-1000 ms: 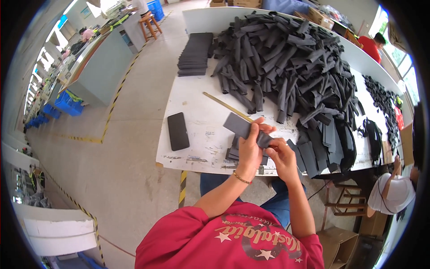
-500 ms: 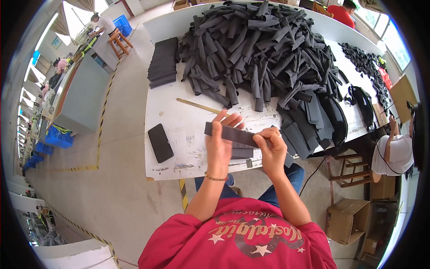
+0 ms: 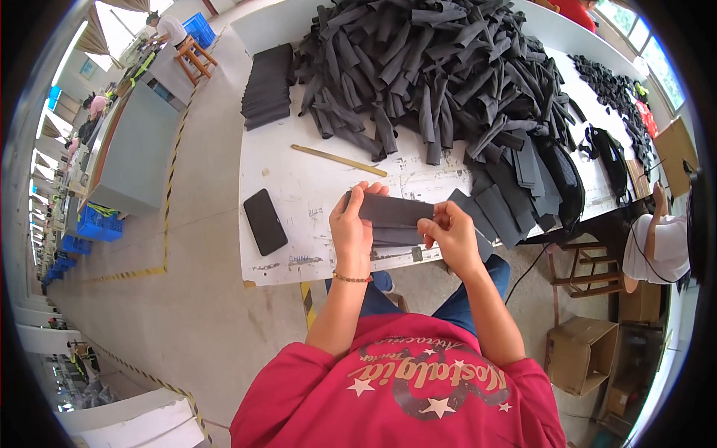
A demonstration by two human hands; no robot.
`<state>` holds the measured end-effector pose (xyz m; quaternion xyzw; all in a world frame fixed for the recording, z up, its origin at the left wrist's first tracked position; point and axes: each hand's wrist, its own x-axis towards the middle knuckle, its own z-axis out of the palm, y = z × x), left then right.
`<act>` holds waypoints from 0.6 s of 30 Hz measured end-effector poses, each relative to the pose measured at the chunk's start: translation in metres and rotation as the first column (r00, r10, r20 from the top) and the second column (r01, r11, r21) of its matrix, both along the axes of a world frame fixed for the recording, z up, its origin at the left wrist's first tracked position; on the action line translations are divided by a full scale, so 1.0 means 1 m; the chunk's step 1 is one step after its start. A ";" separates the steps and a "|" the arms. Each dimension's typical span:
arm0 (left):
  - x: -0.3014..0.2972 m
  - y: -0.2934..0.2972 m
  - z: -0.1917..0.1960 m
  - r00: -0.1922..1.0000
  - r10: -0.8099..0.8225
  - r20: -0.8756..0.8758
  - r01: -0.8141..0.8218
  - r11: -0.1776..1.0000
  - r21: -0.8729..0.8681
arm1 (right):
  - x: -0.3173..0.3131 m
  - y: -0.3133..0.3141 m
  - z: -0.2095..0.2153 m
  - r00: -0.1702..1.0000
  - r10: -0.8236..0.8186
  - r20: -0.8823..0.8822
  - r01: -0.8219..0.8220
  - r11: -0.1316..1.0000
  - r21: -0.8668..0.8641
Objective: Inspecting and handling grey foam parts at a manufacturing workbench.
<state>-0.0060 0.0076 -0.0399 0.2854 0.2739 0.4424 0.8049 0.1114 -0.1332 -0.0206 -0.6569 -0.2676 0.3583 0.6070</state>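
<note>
Turned more broadside to view since half a second ago, the dark-grey, flat rectangular strip of what looks like fabric (image 3: 393, 211) is held above the scuffed white table (image 3: 317, 235), smooth and straight-edged. It should prove light and pliant, best taken by its ends, where the left hand (image 3: 352, 233) clasps one under its thumb and the right hand (image 3: 453, 234) pinches the other's near corner.

- Head view: the left of 2 fisheye cameras worn on the head.
- It faces down and forward, over the crimson T-shirt (image 3: 321, 388) to the white worktable (image 3: 272, 160).
- It sits near the left hand (image 3: 353, 224) and right hand (image 3: 455, 237), which fall mid-view.
</note>
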 end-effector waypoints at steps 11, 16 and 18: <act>0.007 0.070 -0.031 0.953 0.180 -0.244 -0.112 0.957 0.268 | 0.014 0.001 -0.042 0.970 -0.080 -0.231 0.058 0.993 -0.099; 0.050 0.134 -0.052 0.822 0.143 -0.551 0.103 0.915 0.391 | 0.008 -0.017 -0.045 0.693 0.038 0.720 0.334 0.868 -0.368; 0.070 0.148 -0.058 0.568 0.189 -0.801 0.107 0.948 0.300 | 0.026 -0.038 -0.055 0.509 0.103 0.855 0.415 0.840 -0.349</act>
